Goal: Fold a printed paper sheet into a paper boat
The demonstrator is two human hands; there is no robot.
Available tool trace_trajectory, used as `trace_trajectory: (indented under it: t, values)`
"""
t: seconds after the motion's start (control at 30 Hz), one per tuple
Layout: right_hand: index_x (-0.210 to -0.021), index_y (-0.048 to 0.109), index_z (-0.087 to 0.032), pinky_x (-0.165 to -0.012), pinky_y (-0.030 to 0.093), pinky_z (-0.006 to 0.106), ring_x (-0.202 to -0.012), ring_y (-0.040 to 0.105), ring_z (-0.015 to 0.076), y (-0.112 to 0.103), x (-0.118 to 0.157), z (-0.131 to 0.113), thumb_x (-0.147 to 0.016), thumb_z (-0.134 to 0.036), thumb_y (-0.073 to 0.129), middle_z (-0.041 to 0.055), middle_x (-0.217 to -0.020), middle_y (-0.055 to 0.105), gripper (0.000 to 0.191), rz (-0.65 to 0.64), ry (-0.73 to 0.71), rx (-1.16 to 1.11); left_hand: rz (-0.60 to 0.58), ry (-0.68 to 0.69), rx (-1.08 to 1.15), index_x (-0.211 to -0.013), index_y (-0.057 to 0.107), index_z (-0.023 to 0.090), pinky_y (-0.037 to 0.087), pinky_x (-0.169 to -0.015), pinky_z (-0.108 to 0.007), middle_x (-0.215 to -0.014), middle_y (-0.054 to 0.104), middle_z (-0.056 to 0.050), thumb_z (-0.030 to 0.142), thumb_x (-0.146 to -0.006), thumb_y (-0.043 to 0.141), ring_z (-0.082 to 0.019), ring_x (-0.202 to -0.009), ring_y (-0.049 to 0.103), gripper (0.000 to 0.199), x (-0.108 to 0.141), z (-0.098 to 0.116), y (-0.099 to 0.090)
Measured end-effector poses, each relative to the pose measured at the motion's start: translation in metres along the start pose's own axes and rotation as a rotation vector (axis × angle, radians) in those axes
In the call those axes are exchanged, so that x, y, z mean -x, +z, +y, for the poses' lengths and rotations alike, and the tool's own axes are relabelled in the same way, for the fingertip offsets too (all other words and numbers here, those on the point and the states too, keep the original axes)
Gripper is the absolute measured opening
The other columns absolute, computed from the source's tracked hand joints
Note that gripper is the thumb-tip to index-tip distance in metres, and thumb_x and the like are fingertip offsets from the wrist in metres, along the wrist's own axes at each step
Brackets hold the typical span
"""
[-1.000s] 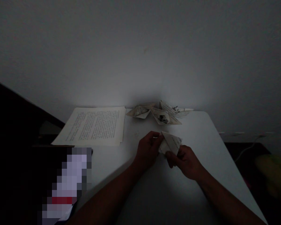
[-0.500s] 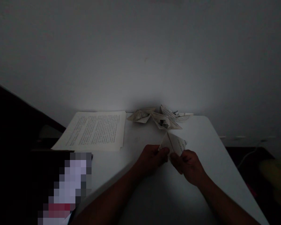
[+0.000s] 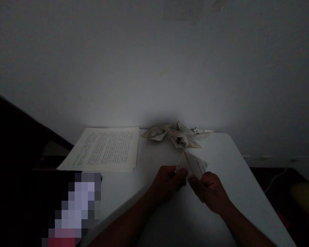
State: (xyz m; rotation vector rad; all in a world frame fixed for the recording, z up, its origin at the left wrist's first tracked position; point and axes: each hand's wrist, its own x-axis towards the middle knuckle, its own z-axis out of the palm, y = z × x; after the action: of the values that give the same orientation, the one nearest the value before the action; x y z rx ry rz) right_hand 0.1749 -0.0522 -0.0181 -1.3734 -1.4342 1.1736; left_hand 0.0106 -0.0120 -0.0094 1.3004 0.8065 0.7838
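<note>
Between my two hands is a small piece of folded printed paper point(image 3: 195, 164), pointed at the top with a crease running down from its peak. My left hand point(image 3: 170, 180) pinches its left lower edge between thumb and fingers. On the other side, my right hand point(image 3: 208, 190) grips the right lower part, thumb toward the middle. Just beyond the fingertips lie three folded paper boats: one at left point(image 3: 156, 133), one in front point(image 3: 182, 139) and one behind at right point(image 3: 195, 131). The fingers hide the paper's bottom edge.
A stack of printed sheets point(image 3: 105, 149) lies at the table's back left. The white table point(image 3: 247, 195) meets a pale wall point(image 3: 154, 68) at the back. A blurred-out bright object point(image 3: 77, 202) is at lower left. A cable point(image 3: 276, 176) hangs beyond the right edge.
The whole scene sits slightly lower in the view, as the camera has tilted up. Both hands keep their hold on the folded paper; the right hand has shifted slightly right.
</note>
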Motion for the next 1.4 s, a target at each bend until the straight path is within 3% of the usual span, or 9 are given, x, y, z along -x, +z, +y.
trace_trajectory:
  t: [0.23, 0.4, 0.57, 0.7, 0.9, 1.07, 1.23, 1.4]
  values:
    - [-0.040, 0.049, -0.018, -0.040, 0.031, 0.022, -0.035, 0.040, 0.0077, 0.000, -0.001, -0.001, -0.086, -0.056, 0.052, -0.0019, -0.036, 0.045, 0.059, 0.041, -0.004, -0.062, -0.018, 0.015, -0.016, -0.056, 0.046, 0.014, 0.023, -0.045, -0.021, -0.048, 0.037, 0.004, 0.056, -0.086, 0.049, -0.005, -0.044, 0.030, 0.052, 0.000, 0.003, -0.005]
    - [-0.042, 0.052, -0.017, -0.044, 0.035, 0.023, -0.039, 0.044, 0.0085, 0.000, -0.001, 0.000, -0.085, -0.054, 0.053, -0.0006, -0.039, 0.050, 0.057, -0.005, -0.011, -0.065, 0.031, 0.041, -0.089, -0.062, 0.049, 0.014, 0.024, -0.048, -0.021, -0.054, 0.039, 0.003, 0.055, -0.089, 0.045, -0.007, -0.050, 0.033, 0.049, -0.001, -0.001, -0.007]
    - [-0.052, 0.056, -0.017, -0.043, 0.036, 0.022, -0.040, 0.049, 0.0100, -0.002, -0.003, -0.001, -0.080, -0.058, 0.059, 0.0003, -0.043, 0.056, 0.049, 0.183, 0.076, -0.127, -0.008, 0.039, -0.147, -0.061, 0.049, 0.014, 0.026, -0.049, -0.022, -0.053, 0.040, 0.003, 0.054, -0.091, 0.043, -0.007, -0.049, 0.035, 0.050, -0.002, -0.001, -0.007]
    - [-0.054, 0.056, -0.017, -0.043, 0.038, 0.021, -0.040, 0.050, 0.0105, -0.002, -0.006, -0.005, -0.078, -0.056, 0.062, 0.0007, -0.043, 0.058, 0.046, 0.187, 0.093, -0.156, 0.059, 0.015, -0.207, -0.063, 0.051, 0.014, 0.032, -0.050, -0.021, -0.051, 0.048, 0.002, 0.051, -0.092, 0.042, -0.008, -0.049, 0.043, 0.047, -0.002, 0.003, -0.005]
    - [-0.080, 0.068, -0.015, -0.042, 0.039, 0.021, -0.042, 0.052, 0.0113, -0.002, -0.007, -0.007, -0.081, -0.052, 0.061, -0.0008, -0.046, 0.059, 0.037, 0.223, 0.047, -0.134, -0.005, -0.027, -0.191, -0.061, 0.052, 0.014, 0.031, -0.046, -0.019, -0.047, 0.046, 0.003, 0.050, -0.091, 0.044, -0.007, -0.043, 0.040, 0.047, -0.002, 0.006, -0.009]
    - [-0.081, 0.070, -0.015, -0.040, 0.040, 0.022, -0.040, 0.052, 0.0120, -0.004, -0.006, -0.009, -0.080, -0.051, 0.062, -0.0004, -0.045, 0.058, 0.038, 0.213, 0.035, -0.084, 0.026, -0.018, -0.126, -0.074, 0.058, 0.014, 0.033, -0.044, -0.018, -0.050, 0.050, 0.003, 0.050, -0.090, 0.045, -0.007, -0.043, 0.042, 0.042, -0.003, 0.007, -0.009]
    - [-0.088, 0.074, -0.015, -0.038, 0.041, 0.022, -0.040, 0.054, 0.0128, -0.003, -0.006, -0.012, -0.079, -0.049, 0.062, 0.0003, -0.047, 0.060, 0.036, 0.256, -0.008, -0.020, -0.038, -0.034, -0.079, -0.081, 0.065, 0.011, 0.032, -0.041, -0.017, -0.047, 0.050, 0.004, 0.050, -0.089, 0.048, -0.006, -0.038, 0.040, 0.043, -0.002, 0.005, -0.012]
    - [-0.088, 0.075, -0.015, -0.039, 0.044, 0.022, -0.039, 0.055, 0.0122, -0.004, -0.006, -0.011, -0.079, -0.044, 0.064, -0.0002, -0.045, 0.060, 0.033, 0.219, -0.020, -0.031, 0.057, -0.008, -0.105, -0.095, 0.068, 0.011, 0.037, -0.042, -0.017, -0.053, 0.054, 0.002, 0.049, -0.090, 0.049, -0.007, -0.041, 0.046, 0.043, -0.002, 0.006, -0.008]
